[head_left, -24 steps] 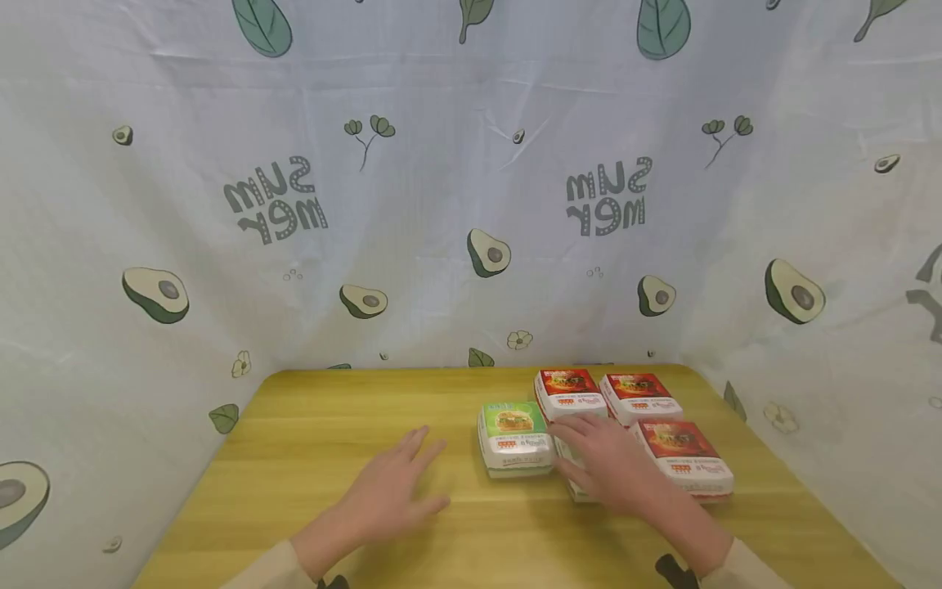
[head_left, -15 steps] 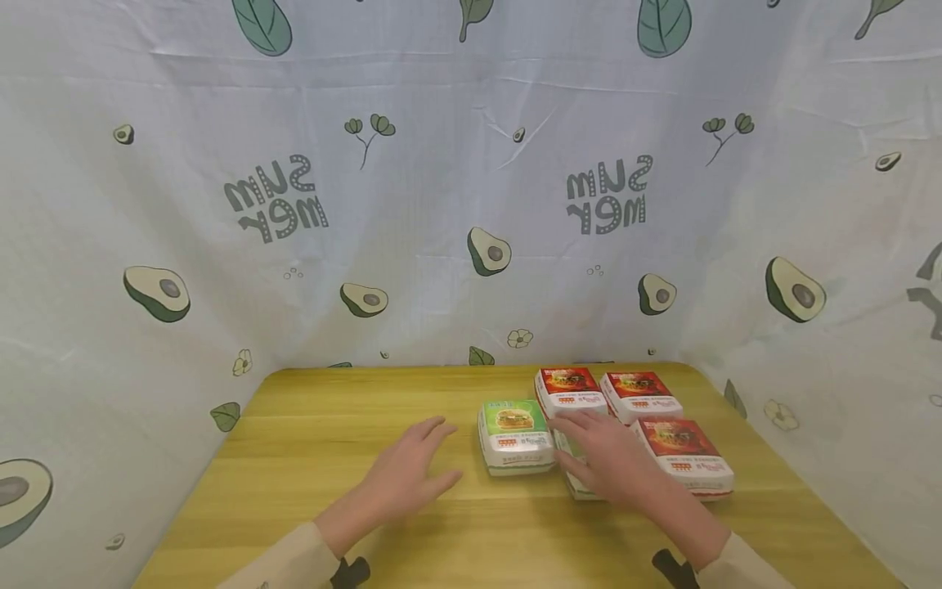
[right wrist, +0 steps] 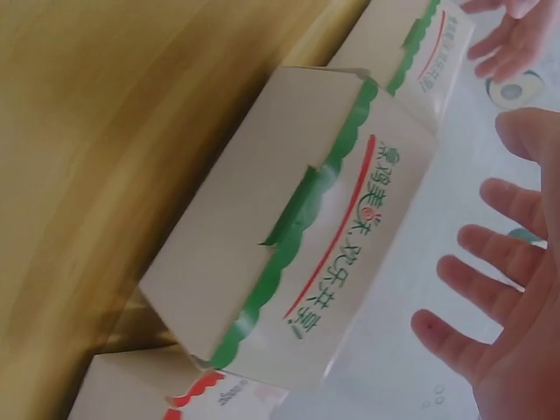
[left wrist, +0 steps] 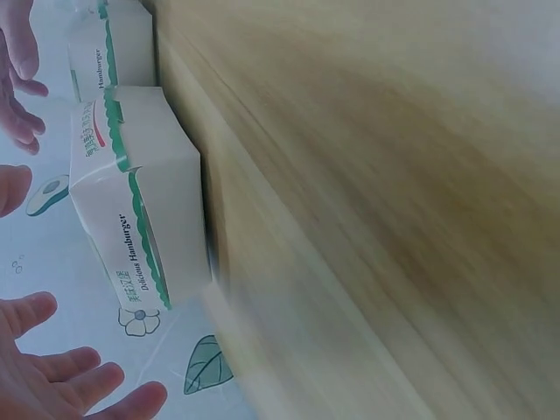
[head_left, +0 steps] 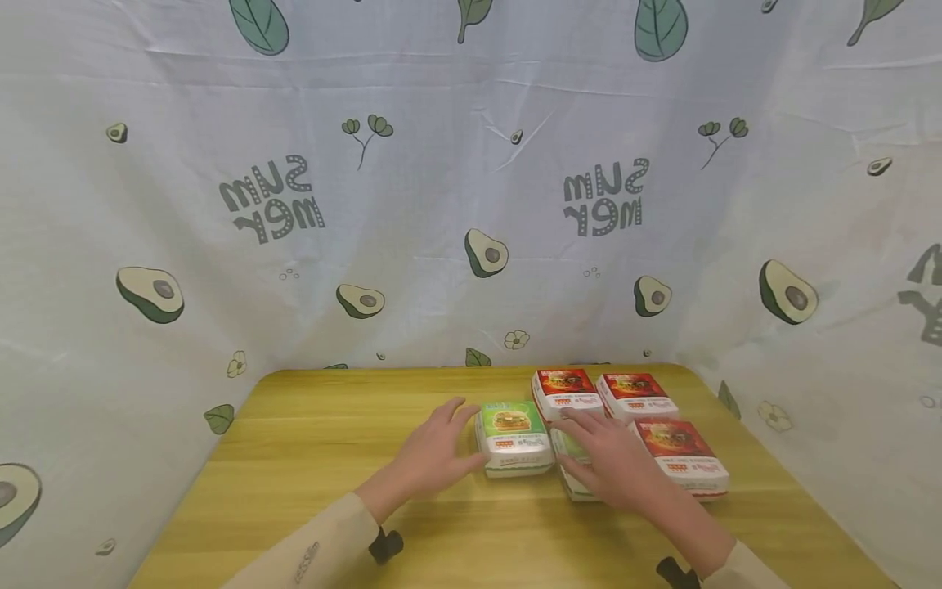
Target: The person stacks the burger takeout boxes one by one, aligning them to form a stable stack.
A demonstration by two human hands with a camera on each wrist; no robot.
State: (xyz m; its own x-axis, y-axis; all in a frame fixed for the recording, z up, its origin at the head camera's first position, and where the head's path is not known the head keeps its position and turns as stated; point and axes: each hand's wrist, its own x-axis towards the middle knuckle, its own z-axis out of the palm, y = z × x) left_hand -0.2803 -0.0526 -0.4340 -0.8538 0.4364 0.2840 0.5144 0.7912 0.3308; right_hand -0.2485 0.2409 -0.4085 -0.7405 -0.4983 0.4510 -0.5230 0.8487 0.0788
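Green burger box (head_left: 513, 440) sits just right of centre on the tabletop (head_left: 331, 433), left hand (head_left: 432, 454) right by its left side, right hand (head_left: 616, 460) over its green neighbour (head_left: 567, 447), both grips loose, fingers spread.

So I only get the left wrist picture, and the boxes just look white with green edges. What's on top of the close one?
Observer: In the head view, the close box has a burger picture on the green part of its top.
Operator: Cool! Are there boxes in any other colour?
Observer: Yes, the head view also shows three red-topped boxes on the right half of the table.
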